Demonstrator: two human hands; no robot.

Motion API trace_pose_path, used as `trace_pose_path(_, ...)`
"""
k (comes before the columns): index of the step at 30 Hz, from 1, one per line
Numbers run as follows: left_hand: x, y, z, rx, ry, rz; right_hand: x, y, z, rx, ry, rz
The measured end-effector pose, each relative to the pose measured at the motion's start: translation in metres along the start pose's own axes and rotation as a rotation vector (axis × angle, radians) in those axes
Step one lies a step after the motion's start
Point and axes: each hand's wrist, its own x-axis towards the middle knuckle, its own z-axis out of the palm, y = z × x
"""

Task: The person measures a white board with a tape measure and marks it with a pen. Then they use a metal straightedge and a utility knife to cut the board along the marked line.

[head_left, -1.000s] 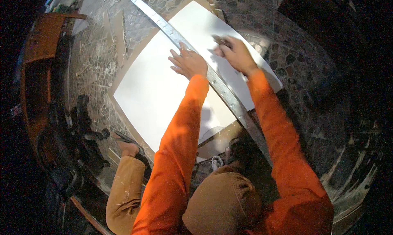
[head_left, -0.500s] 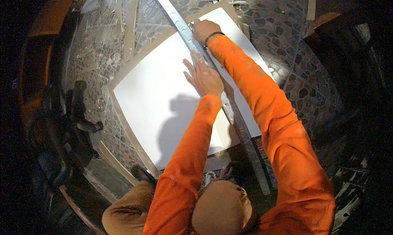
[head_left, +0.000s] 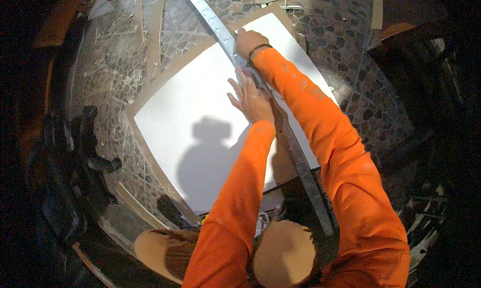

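A long silver metal straightedge [head_left: 210, 22] lies diagonally across a white board [head_left: 185, 92], which rests on a brown sheet [head_left: 143, 97]. My left hand [head_left: 249, 95] presses on the straightedge and board near the middle, fingers spread. My right hand [head_left: 249, 42] is just beyond it, close beside the straightedge near the board's far edge, fingers curled; what it holds is hidden by the hand. A shadow of my head falls on the board to the left of my left forearm.
Cut offcut strips [head_left: 155, 27] lie on the pebble-patterned floor [head_left: 350, 87]. A dark chair base [head_left: 100, 160] stands at the left, dark furniture [head_left: 406, 42] at the upper right. My bent knees are at the lower edge.
Since a second ago my right hand has moved forward along the straightedge to the board's far edge. My left hand has slid slightly right and nearer, and the view has shifted.
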Motion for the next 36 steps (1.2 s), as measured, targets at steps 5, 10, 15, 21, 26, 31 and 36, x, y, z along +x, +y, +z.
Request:
trace_pose_path(5,0.000,-0.018,0.017,0.075,-0.008,-0.004,0.014,-0.016,-0.010,-0.085,-0.111,0.016)
trace_pose_path(10,-0.003,-0.013,0.013,-0.038,-0.042,-0.022,0.026,-0.015,-0.010,-0.192,-0.251,-0.014)
trace_pose_path(15,-0.003,-0.014,0.013,-0.083,-0.005,-0.036,0.015,-0.017,-0.020,-0.185,-0.291,-0.019)
trace_pose_path(21,-0.004,-0.005,0.009,-0.107,-0.015,-0.021,0.012,-0.035,-0.025,-0.264,-0.257,0.043)
trace_pose_path(26,-0.002,-0.006,0.000,-0.172,-0.036,-0.064,0.017,-0.040,-0.034,-0.291,-0.375,-0.051)
trace_pose_path(31,-0.006,-0.015,0.007,-0.139,-0.083,-0.040,0.022,-0.024,-0.016,-0.229,-0.376,-0.018)
trace_pose_path(36,-0.008,-0.015,0.004,-0.158,-0.059,-0.021,-0.006,-0.003,-0.012,-0.132,-0.411,-0.075)
